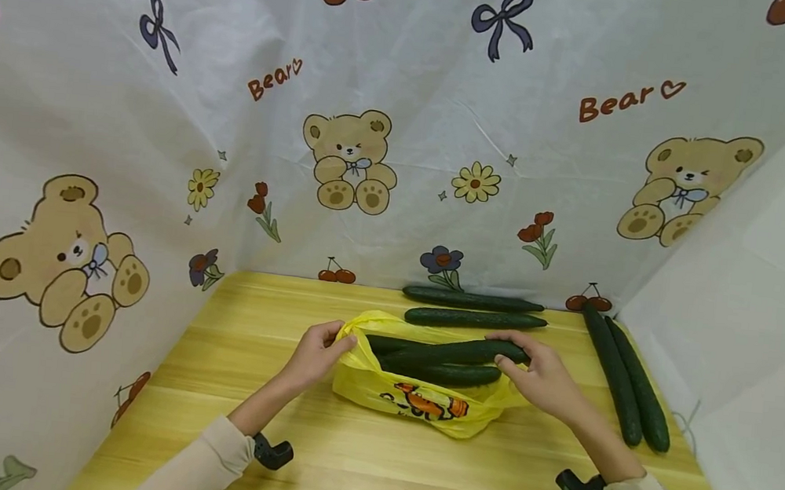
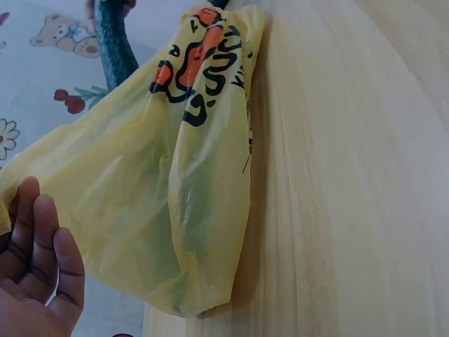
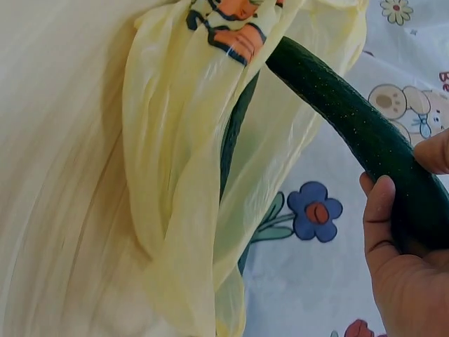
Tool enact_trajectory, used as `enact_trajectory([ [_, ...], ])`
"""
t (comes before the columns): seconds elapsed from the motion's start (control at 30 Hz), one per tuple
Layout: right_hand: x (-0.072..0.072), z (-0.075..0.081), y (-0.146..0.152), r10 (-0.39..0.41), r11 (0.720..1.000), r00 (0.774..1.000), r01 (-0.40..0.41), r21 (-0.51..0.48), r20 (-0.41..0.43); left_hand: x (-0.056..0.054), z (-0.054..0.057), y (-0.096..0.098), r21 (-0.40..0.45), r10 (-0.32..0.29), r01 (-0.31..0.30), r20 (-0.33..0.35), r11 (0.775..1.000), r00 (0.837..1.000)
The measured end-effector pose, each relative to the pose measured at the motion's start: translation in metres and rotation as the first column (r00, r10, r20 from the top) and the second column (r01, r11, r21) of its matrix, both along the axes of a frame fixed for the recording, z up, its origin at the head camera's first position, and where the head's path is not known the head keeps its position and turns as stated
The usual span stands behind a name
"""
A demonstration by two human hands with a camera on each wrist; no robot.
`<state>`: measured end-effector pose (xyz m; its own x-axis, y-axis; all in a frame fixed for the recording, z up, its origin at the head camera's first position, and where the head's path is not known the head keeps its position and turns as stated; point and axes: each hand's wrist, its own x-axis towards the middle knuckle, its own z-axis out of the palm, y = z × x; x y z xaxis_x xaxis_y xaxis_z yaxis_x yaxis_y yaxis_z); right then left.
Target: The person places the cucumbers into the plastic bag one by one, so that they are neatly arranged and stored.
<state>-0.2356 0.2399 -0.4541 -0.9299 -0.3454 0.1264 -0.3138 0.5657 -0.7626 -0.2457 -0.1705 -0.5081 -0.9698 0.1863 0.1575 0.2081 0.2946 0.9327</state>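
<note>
A yellow plastic bag with an orange and black print lies on its side on the table, its mouth spread. My left hand pinches the rim at the bag's left end. In my right hand is the right end of a dark green cucumber, gripped between thumb and fingers; its other end reaches into the bag mouth. The right wrist view shows this cucumber slanting into the opening. Below it another cucumber lies inside the bag, and part of one more shows behind.
Two cucumbers lie side by side along the table's back edge. Another pair rests along the right edge. Bear-printed cloth rises behind the wooden table, with a pale cable at right.
</note>
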Motion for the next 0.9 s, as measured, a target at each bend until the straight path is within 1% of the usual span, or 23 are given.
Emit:
enact_trajectory([
  [0.17, -0.003, 0.001, -0.017, 0.056, 0.998, 0.998, -0.056, -0.024, 0.010, 0.001, 0.003, 0.000, 0.009, -0.001, 0.001, 0.000, 1.000, 1.000],
  [0.33, -0.007, -0.002, -0.034, 0.121, 0.992, 0.992, -0.121, -0.032, 0.017, 0.002, 0.007, 0.001, 0.019, -0.011, 0.011, -0.005, 1.000, 1.000],
  [0.53, -0.011, -0.007, -0.055, 0.162, 0.986, 0.986, -0.163, 0.021, 0.040, 0.004, 0.006, 0.003, 0.031, -0.015, 0.015, 0.003, 0.999, 1.000],
  [0.67, -0.015, -0.010, -0.067, 0.196, 0.980, 0.980, -0.197, 0.018, 0.039, 0.005, 0.007, 0.002, 0.030, -0.025, 0.025, 0.004, 0.999, 1.000],
  [0.77, -0.019, -0.013, -0.075, 0.235, 0.971, 0.972, -0.236, 0.025, 0.028, 0.006, 0.008, 0.001, 0.026, -0.040, 0.040, -0.001, 0.999, 0.999],
  [0.9, -0.026, -0.011, -0.080, 0.289, 0.954, 0.957, -0.289, 0.083, 0.018, 0.005, 0.009, -0.001, 0.021, -0.043, 0.043, -0.013, 0.999, 0.999],
])
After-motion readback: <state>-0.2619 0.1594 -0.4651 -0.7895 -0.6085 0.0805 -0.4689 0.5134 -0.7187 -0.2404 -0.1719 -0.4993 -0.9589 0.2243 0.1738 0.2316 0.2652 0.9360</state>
